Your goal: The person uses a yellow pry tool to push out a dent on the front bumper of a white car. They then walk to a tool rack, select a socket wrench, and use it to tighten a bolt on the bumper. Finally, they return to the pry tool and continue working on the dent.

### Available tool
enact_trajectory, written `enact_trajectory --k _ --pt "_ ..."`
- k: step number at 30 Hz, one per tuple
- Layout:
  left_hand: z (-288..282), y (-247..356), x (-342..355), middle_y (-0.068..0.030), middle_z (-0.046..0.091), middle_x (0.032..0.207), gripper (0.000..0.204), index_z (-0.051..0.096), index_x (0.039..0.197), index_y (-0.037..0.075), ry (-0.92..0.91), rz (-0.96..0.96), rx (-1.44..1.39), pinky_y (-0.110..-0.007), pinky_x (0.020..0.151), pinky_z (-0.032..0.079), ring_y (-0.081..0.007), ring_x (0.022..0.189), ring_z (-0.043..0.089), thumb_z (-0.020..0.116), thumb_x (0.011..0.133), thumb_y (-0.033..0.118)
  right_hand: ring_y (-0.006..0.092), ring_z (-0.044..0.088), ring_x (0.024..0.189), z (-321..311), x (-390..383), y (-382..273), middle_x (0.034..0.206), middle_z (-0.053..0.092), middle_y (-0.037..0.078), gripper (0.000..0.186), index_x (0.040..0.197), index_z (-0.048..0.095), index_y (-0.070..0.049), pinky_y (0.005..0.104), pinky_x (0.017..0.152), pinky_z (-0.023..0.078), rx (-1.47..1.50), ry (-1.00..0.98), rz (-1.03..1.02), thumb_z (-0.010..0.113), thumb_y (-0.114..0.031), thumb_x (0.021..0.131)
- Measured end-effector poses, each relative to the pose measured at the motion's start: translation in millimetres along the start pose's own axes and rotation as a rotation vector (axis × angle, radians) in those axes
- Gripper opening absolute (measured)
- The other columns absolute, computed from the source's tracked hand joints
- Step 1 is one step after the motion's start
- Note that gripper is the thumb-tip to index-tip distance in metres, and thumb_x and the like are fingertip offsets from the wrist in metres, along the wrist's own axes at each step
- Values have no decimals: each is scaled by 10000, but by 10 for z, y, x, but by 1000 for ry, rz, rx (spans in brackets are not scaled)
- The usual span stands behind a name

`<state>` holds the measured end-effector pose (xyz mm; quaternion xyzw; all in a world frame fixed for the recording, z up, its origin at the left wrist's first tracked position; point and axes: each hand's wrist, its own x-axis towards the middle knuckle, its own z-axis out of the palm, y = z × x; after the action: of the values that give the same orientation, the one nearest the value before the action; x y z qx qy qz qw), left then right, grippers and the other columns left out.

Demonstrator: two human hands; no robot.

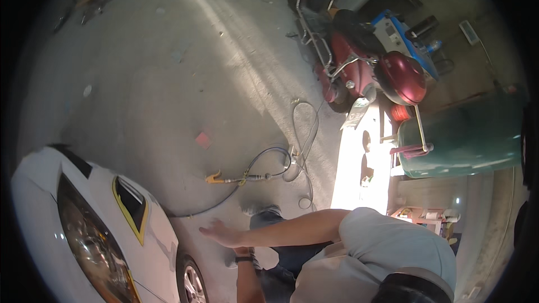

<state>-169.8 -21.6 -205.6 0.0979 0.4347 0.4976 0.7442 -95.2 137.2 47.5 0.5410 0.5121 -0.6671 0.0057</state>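
- Evidently, the white car (160,244) is the thing nearest the hands; it stands at the near left, its front corner turned toward them
- Right hand (222,234): held out low beside the car's flank, fingers spread and slightly blurred, with nothing visible in its grasp; it appears apart from the bodywork, a pose suggesting free movement rather than a grip
- Left hand (242,251): mostly hidden behind the right wrist, below a dark wristband (243,258); its grip cannot be told, and the crossed forearms account for the concealment
- Yellow tape (140,237): borders a dark recess in the front panel, probably to shield that edge; the headlight (90,241) lies to its left
- Dark hose (275,148): looped on the floor to the right of the car, its yellow nozzle (214,178) seemingly left down within easy reach
- Red square (203,139): flat on the floor, farther than the nozzle
- Red scooter (359,62) and green tank (466,140): far right and right, presumably parked clear of the car
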Motion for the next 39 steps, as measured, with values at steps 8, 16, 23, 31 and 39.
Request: enact_trajectory --k 8,16,23,31,39 --pt "2555 1574 -430 -182 502 1492 770 395 1539 67 -299 -284 -439 -459 1142 402 -328 1361 502 350 1041 652 413 525 1302 -959 -1302 268 1427 553 205 586 1484 455 -54 482 1123 389 -239 509 -561 460 -448 1051" --pt "2577 1691 -291 -153 698 1270 513 608 1361 -30 -545 -257 837 -357 1058 504 -225 1193 664 478 1100 392 403 619 1231 -1211 -2656 2793 1287 663 239 491 1384 574 -123 504 1025 501 -188 688 378 500 -444 1020" --pt "589 1471 326 -104 712 1197 303 661 1302 85 -1003 -257 2415 -408 882 581 -282 998 702 597 1033 208 348 631 1264 1140 -4385 4661 1359 658 181 476 1325 667 -61 486 1043 510 151 504 1177 477 -349 997" --pt "526 1680 -508 -222 686 1212 397 708 1194 43 -1013 -455 2196 -505 953 506 -387 1129 643 563 994 353 312 746 1000 2323 -3730 4651 1113 747 166 438 1178 754 -98 473 837 594 486 350 741 623 -424 915" --pt "1710 1293 -401 -224 691 1206 403 710 1197 43 -1135 -438 2330 -496 960 505 -388 1125 648 583 978 357 277 757 795 1313 -4658 5298 981 760 142 374 1120 749 -92 385 765 610 780 949 588 690 -366 873"
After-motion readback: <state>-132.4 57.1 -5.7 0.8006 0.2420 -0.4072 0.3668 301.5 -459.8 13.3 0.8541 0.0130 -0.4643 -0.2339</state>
